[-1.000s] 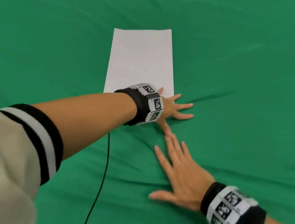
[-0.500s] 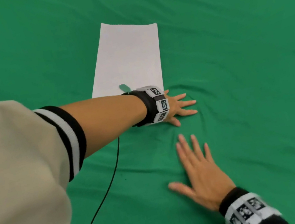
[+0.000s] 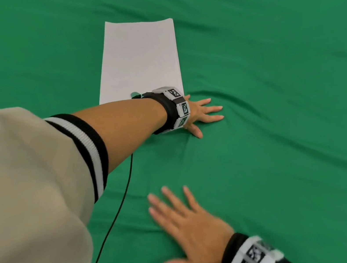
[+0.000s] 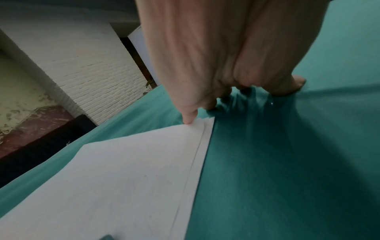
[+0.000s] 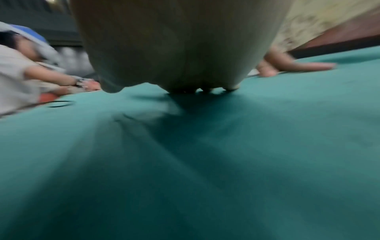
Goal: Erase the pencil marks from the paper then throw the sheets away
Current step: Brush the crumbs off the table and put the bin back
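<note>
White paper [image 3: 138, 56] lies flat on the green cloth [image 3: 280, 112]; the left wrist view shows two stacked sheets [image 4: 123, 178], slightly offset along one edge. My left hand [image 3: 205, 113] presses flat on the cloth beside the paper's near right corner, fingers spread, and its little finger [image 4: 189, 118] touches that corner. A small green object [image 3: 135, 95] sits on the paper's near edge, mostly hidden by my wrist. My right hand [image 3: 184, 226] lies flat on the cloth nearer to me, fingers straight, blurred, holding nothing.
A thin black cable [image 3: 117, 213] runs over the cloth under my left forearm. The cloth is wrinkled around both hands. In the right wrist view another person [image 5: 20, 73] is at the far left, beyond the cloth's edge.
My right hand has slid back along the cloth toward me, away from the left hand's thumb. The left hand has stayed flat by the paper's corner.
</note>
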